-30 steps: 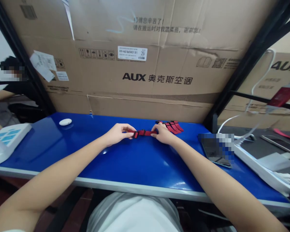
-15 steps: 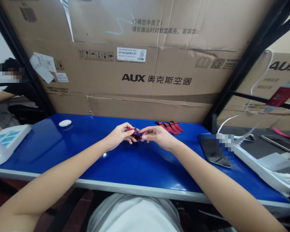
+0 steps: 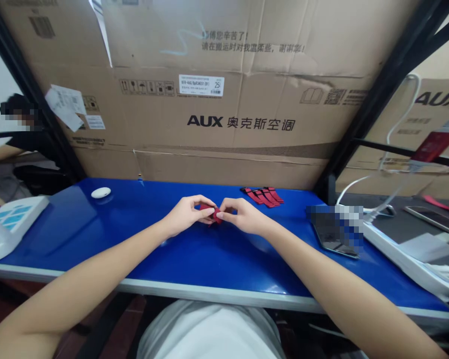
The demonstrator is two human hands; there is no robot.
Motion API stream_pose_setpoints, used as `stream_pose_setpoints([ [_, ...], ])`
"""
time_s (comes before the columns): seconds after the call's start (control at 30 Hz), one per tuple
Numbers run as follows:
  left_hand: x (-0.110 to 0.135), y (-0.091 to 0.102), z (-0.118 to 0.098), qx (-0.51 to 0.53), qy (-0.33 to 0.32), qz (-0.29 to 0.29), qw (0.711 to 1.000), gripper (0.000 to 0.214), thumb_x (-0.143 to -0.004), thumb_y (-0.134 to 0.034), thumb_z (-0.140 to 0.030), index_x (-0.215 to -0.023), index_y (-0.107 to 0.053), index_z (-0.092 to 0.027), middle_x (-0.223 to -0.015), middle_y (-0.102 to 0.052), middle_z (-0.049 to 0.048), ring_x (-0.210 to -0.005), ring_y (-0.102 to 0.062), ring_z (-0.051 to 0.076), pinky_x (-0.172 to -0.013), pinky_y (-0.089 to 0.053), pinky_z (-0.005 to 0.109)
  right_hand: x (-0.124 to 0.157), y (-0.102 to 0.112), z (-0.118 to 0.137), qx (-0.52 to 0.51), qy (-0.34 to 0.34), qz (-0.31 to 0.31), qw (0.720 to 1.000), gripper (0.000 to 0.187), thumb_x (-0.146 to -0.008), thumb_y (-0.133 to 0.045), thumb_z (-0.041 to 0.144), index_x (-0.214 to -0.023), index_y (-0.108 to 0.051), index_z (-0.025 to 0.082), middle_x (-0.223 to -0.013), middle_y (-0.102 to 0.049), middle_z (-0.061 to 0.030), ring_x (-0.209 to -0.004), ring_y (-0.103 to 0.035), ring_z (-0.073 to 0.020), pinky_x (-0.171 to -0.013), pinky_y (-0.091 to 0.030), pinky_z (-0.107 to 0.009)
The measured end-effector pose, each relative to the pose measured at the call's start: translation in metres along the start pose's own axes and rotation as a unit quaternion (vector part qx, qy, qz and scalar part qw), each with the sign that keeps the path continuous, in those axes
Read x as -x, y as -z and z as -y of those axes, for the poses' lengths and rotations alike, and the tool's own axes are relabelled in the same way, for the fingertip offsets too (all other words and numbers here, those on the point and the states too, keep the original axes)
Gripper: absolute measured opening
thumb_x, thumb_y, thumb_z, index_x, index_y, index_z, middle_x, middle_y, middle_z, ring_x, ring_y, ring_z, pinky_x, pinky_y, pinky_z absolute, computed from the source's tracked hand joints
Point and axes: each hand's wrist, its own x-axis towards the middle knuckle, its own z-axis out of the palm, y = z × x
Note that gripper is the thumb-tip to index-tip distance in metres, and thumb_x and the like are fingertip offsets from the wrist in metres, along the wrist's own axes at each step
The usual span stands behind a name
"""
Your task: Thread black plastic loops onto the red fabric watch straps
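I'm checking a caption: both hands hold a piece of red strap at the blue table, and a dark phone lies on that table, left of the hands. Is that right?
The side is wrong: the head view shows the dark phone on the blue table, to the right of both the left hand and the right hand; these do hold a piece of red strap.

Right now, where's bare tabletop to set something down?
Blue tabletop between the forearms, from the held red strap to the near edge; also between the white oval object and left forearm. Crowded: right end, with phone and white cabled unit; beyond the right hand, red straps.
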Motion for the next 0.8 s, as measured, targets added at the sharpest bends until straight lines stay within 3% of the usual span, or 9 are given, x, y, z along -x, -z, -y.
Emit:
stream_pose_setpoints([
  [0.13,0.001,-0.001,0.004,-0.028,0.017,0.007,0.999,0.041,-0.072,-0.078,-0.038,-0.099,-0.067,-0.009,-0.088,-0.073,0.0109,-0.079,-0.072,0.024,-0.081,-0.06,0.043,0.001,0.003,0.003,0.036,0.029,0.022,0.999,0.017,-0.085,-0.06,0.029,-0.075,-0.065,0.016,-0.079,-0.064,-0.0028,-0.071,-0.055,-0.0142,-0.07,-0.042,-0.027],
  [0.33,0.002,-0.005,0.002,-0.057,-0.008,0.054,0.997,0.038,-0.073,-0.076,-0.039,-0.097,-0.071,-0.01,-0.097,-0.073,0.012,-0.083,-0.072,0.025,-0.081,-0.06,0.042,0.002,0.014,0.005,0.05,0.046,0.073,0.995,0.014,-0.081,-0.066,0.027,-0.072,-0.07,0.017,-0.077,-0.061,-0.0027,-0.074,-0.056,-0.0147,-0.071,-0.043,-0.028],
  [0.53,0.001,-0.001,0.001,-0.04,-0.008,0.044,0.998,0.043,-0.071,-0.079,-0.033,-0.106,-0.067,-0.011,-0.098,-0.073,0.0118,-0.089,-0.071,0.025,-0.086,-0.057,0.043,-0.003,0.008,-0.008,-0.076,-0.038,-0.012,0.996,0.021,-0.077,-0.067,0.036,-0.074,-0.069,0.016,-0.077,-0.064,-0.0028,-0.075,-0.058,-0.016,-0.073,-0.043,-0.03],
  [0.8,0.001,0.0,0.005,-0.071,-0.03,0.037,0.996,0.046,-0.068,-0.08,-0.026,-0.11,-0.065,-0.014,-0.1,-0.073,0.0096,-0.089,-0.071,0.024,-0.086,-0.055,0.04,-0.003,-0.003,-0.006,-0.189,-0.1,-0.043,0.976,0.021,-0.07,-0.071,0.035,-0.071,-0.065,0.016,-0.076,-0.066,-0.0028,-0.074,-0.059,-0.0159,-0.075,-0.043,-0.03],
])
